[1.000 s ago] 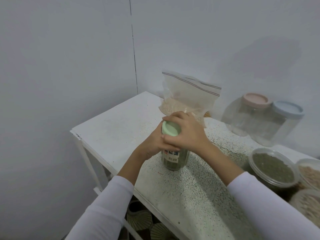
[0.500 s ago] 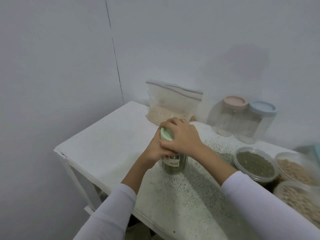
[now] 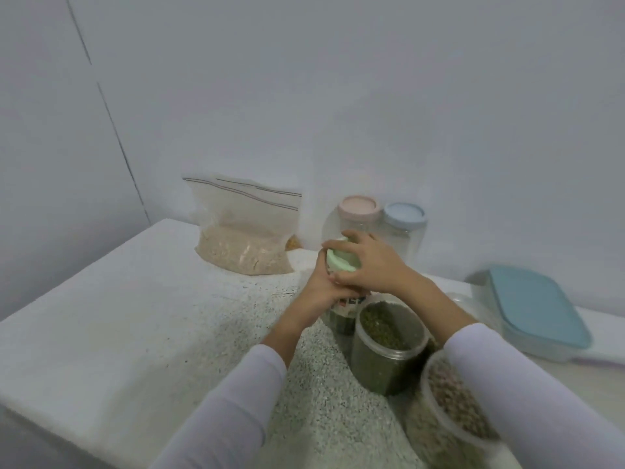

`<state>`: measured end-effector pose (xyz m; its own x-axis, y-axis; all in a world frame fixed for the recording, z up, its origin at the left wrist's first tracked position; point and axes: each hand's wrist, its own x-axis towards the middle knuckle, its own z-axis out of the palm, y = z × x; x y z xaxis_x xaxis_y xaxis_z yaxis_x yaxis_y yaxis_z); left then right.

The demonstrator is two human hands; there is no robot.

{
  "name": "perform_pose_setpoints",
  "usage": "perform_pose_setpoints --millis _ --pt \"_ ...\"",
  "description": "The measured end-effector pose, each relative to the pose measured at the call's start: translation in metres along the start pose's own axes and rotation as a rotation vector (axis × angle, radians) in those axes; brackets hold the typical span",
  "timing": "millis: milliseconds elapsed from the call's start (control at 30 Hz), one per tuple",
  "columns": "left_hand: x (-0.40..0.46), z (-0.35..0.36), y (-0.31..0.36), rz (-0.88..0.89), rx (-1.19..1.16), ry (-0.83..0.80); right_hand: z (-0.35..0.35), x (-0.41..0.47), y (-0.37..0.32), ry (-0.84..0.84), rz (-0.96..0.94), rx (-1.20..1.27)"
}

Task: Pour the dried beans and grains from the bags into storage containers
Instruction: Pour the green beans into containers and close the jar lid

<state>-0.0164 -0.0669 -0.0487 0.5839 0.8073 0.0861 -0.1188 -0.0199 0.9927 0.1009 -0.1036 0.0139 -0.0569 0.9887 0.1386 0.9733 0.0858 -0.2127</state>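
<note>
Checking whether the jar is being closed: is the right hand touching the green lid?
Touching. The head view shows the right hand curled over the green lid, its fingers wrapping the rim with no gap visible.

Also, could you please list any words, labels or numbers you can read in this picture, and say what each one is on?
No text can be read.
Label on the green-lidded jar held by both hands: red and dark print, too blurred and mostly covered.
Zip bag, pink-lidded jar, blue-lidded jar, blue-lidded box: no print visible.
</note>
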Motion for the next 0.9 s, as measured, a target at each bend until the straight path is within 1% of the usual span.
perform_pose_setpoints --millis 100,167,200,233,267,300,333,367,433,500,533,600,667,700,800,900 --pt "0.006 0.011 -0.002 0.018 0.009 0.007 -0.002 -0.002 0.013 0.004 -0.009 -0.019" --pt "0.009 0.009 -0.004 0.018 0.02 -0.026 -0.003 -0.002 0.019 -0.019 -0.023 0.001" --pt "0.011 0.005 -0.005 0.012 0.028 -0.06 -0.004 -0.002 0.021 -0.027 -0.029 0.068" --pt "0.011 0.0 -0.005 0.001 0.032 -0.111 -0.006 -0.001 0.023 -0.014 -0.023 0.197" --pt "0.011 -0.006 -0.004 -0.023 0.018 -0.166 -0.009 0.0 0.025 0.044 -0.001 0.361" --pt "0.01 -0.013 -0.001 -0.053 -0.026 -0.209 -0.012 0.001 0.029 0.148 0.05 0.519" --pt "0.01 -0.02 0.002 -0.084 -0.098 -0.234 -0.015 0.004 0.036 0.283 0.121 0.616" --pt "0.01 -0.029 0.004 -0.112 -0.18 -0.243 -0.016 0.007 0.043 0.419 0.204 0.639" --pt "0.012 -0.047 0.005 -0.125 -0.299 -0.191 -0.013 0.012 0.059 0.621 0.369 0.571" --pt "0.014 -0.06 0.006 -0.105 -0.355 -0.076 -0.01 0.018 0.072 0.694 0.514 0.45" --pt "0.016 -0.063 0.006 -0.106 -0.378 -0.007 -0.008 0.02 0.076 0.697 0.572 0.374" --pt "0.018 -0.063 0.006 -0.138 -0.419 0.142 -0.004 0.025 0.084 0.635 0.654 0.287" --pt "0.019 -0.061 0.004 -0.184 -0.419 0.263 0.0 0.03 0.09 0.546 0.699 0.337" --pt "0.02 -0.06 0.002 -0.208 -0.405 0.302 0.002 0.033 0.092 0.527 0.708 0.387" --pt "0.017 -0.063 -0.002 -0.255 -0.386 0.348 0.002 0.038 0.092 0.562 0.698 0.479" --pt "0.015 -0.066 -0.003 -0.26 -0.378 0.367 -0.002 0.04 0.086 0.611 0.763 0.522"
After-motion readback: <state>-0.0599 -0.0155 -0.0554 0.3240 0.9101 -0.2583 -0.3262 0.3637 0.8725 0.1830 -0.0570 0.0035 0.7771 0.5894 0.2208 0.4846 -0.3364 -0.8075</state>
